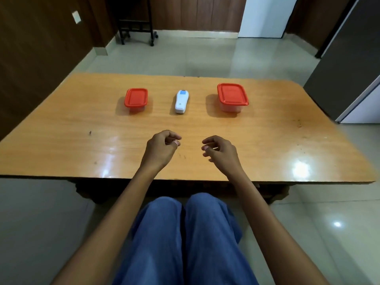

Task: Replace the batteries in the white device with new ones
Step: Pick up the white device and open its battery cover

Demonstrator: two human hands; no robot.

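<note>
1. Orange-brown wood, glossy, forms the top of the table [72, 124]; ceiling light reflects off it near the front edge in several bright patches, and a few small dark marks show on the left and the right of the top.
2. White device [181, 101] lies flat at the middle of the table, long axis running away from the person, with a small blue-tinted screen at its far end. It is closed as far as can be seen; no batteries are visible.
3. Small container [136, 99] with a red lid stands left of the device, apart from it. Larger container [232, 97], also red-lidded with a clear body, stands right of the device, apart from it. Both lids are on; contents cannot be made out.
4. Left hand [162, 148] hovers over the near part of the table, fingers curled loosely inward, holding nothing.
5. Right hand [221, 151] hovers beside it, fingers likewise loosely curled, holding nothing. Both hands are well short of the device and the containers.
6. Bare tabletop lies between the hands and the device; nothing obstructs that path.
7. Person's knees in blue trousers [185, 239] sit below the near table edge.
8. Floor [205, 56] is pale glossy tile. Dark wood panelling lines the left and far walls; a dark chair [136, 23] on castors stands at the back left. A white door panel [265, 16] shows at the back right, and a dark grey cabinet or appliance [347, 64] stands at the right edge.
</note>
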